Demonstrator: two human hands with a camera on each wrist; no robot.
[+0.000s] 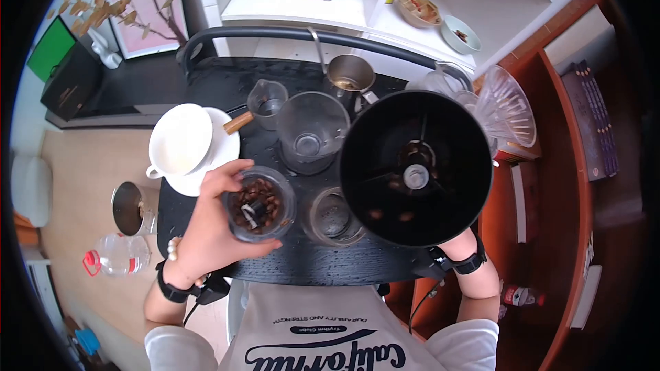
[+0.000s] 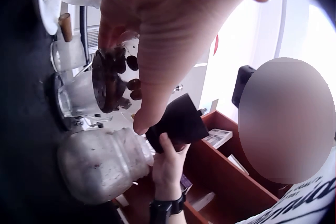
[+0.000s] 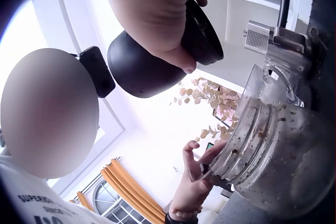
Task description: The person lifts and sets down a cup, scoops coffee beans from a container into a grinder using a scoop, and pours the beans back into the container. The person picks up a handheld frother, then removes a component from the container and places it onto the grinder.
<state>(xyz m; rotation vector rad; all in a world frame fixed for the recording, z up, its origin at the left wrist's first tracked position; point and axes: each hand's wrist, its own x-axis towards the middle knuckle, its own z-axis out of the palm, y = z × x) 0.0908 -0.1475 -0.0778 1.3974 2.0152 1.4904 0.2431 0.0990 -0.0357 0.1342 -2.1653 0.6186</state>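
The left hand (image 1: 206, 227) is curled round a small clear cup of coffee beans (image 1: 260, 205), held up over the black bench (image 1: 206, 89). The right hand (image 2: 167, 165) grips the big black grinder top (image 1: 416, 168), mouth facing up. The grinder top sits just to the right of the cup, a little higher.

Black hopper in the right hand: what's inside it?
A few coffee beans lie on the floor of the hopper around its metal hub. The right hand grips it from below, so its underside is hidden in the head view.
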